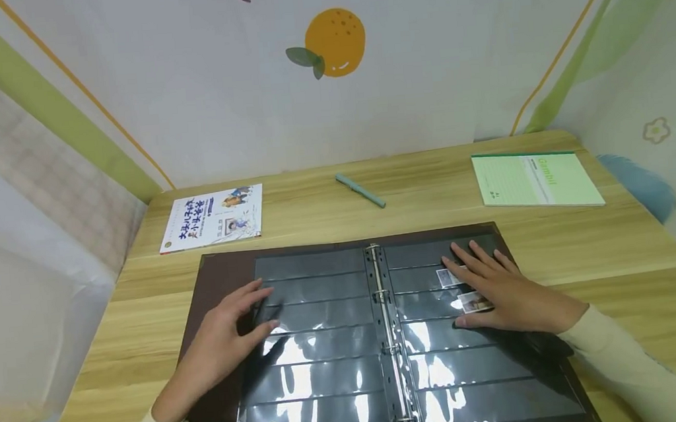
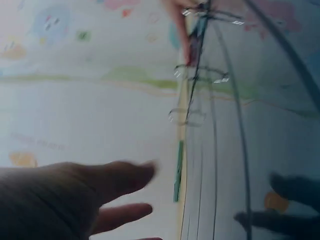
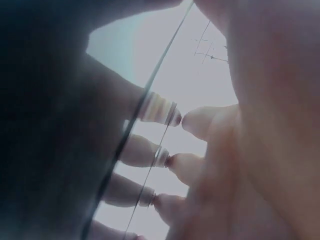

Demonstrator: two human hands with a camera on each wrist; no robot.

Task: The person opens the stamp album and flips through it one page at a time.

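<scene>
A ring-bound stamp album [image 1: 317,318] lies spread on the table, its dark pages split into clear strip pockets. My right hand [image 1: 493,288] rests on the right page with its fingers spread. Partly covered by that hand, two small stamps [image 1: 475,302] show in the upper pockets. Above the left page's outer edge is my left hand [image 1: 228,332], thumb and fingers apart with nothing between them. The left wrist view shows the same hand [image 2: 115,195] beside its reflection in the glossy page. Seen from the right wrist, the fingers [image 3: 192,167] meet their own reflections on the plastic.
Metal rings [image 1: 389,349] run down the album's middle. Behind it lie a picture book [image 1: 213,217] at the left, a green pen [image 1: 360,190] in the centre and a green notebook [image 1: 535,180] at the right. A printed curtain [image 1: 423,85] hangs behind the table.
</scene>
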